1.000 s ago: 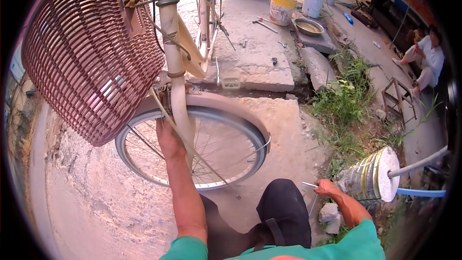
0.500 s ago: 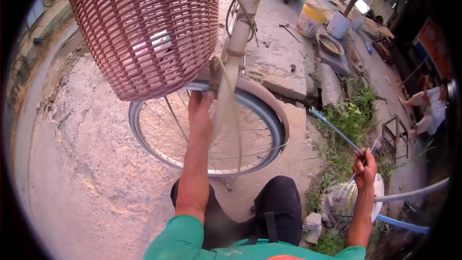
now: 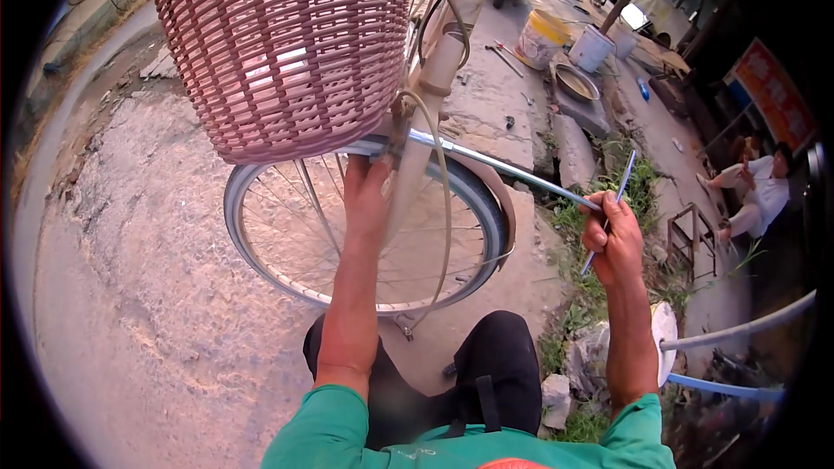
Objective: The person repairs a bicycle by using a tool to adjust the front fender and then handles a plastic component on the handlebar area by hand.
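Observation:
My right hand [image 3: 615, 239] is closed round the crossbar end of a long metal T-handle socket wrench [image 3: 521, 175]. The wrench's far end lies against the bicycle's front fork area, just below the head tube [image 3: 439, 69]; the exact contact is hidden. My left hand [image 3: 365, 189] reaches up to the fork crown above the front wheel [image 3: 261, 256], below the wicker basket [image 3: 287, 61]. Its fingertips are pressed together on a small part there that I cannot make out. A loose cable [image 3: 446, 195] hangs down beside the fork, past the mudguard [image 3: 499, 200].
To the right stand a yellow-and-white bucket [image 3: 540, 39], a white bucket [image 3: 591, 48] and a shallow metal pan [image 3: 577, 82]. Hand tools [image 3: 508, 61] lie on the concrete. Weeds [image 3: 638, 187] line a broken slab edge. A seated person [image 3: 763, 191] is farther right.
My right hand has swung the socket wrench left and inward, so its far end now meets the fork area. My left hand stays at the fork crown. The view has shifted slightly.

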Demonstrator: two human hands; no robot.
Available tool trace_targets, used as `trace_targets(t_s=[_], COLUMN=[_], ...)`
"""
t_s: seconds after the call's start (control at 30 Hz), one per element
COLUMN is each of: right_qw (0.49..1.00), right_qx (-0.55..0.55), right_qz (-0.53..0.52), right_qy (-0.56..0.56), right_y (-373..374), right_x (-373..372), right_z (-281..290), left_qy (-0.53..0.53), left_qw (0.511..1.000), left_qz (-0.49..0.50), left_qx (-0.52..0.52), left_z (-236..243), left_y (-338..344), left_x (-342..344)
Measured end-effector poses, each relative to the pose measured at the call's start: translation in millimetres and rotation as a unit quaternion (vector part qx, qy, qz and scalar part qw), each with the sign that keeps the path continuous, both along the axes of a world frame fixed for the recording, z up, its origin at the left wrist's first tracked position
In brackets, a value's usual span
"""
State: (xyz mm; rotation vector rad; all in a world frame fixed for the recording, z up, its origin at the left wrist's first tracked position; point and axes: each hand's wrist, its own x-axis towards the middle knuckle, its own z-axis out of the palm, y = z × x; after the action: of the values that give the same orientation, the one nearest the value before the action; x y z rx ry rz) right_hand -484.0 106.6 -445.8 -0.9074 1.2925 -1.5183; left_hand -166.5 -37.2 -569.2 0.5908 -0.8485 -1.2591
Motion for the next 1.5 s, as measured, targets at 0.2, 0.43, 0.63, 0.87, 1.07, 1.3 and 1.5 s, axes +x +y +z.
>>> trace_targets(t_s=[0.2, 0.43, 0.63, 0.87, 1.07, 1.3, 1.5], right_qw=[1.000, 0.996, 0.997, 0.939, 0.951, 0.953, 0.995], right_qx=[0.001, 0.063, 0.076, 0.203, 0.191, 0.160, -0.012], right_qz=[0.012, 0.060, 0.000, 0.109, 0.102, 0.152, 0.054], right_qy=[0.027, -0.020, -0.003, -0.254, -0.223, -0.206, 0.079], right_y=[-2, -10, -22, -28, -29, -32, -34], right_x=[10, -7, 5, -26, -24, -21, 1], right_z=[11, 16, 27, 8, 0, 32, 22], left_qy=[0.005, 0.023, 0.037, 0.035, 0.051, 0.012, 0.006], left_qw=[1.000, 1.000, 0.999, 0.999, 0.997, 1.000, 1.000], left_qz=[0.005, -0.014, -0.013, -0.027, -0.045, -0.020, -0.017], left_qx=[0.000, 0.005, 0.003, -0.019, -0.022, -0.020, -0.025], left_z=[3, 0, 0, -1, -1, 2, -1], left_y=[-1, -2, -3, -5, -4, -1, -1], left_x=[5, 8, 6, 8, 5, 8, 6])
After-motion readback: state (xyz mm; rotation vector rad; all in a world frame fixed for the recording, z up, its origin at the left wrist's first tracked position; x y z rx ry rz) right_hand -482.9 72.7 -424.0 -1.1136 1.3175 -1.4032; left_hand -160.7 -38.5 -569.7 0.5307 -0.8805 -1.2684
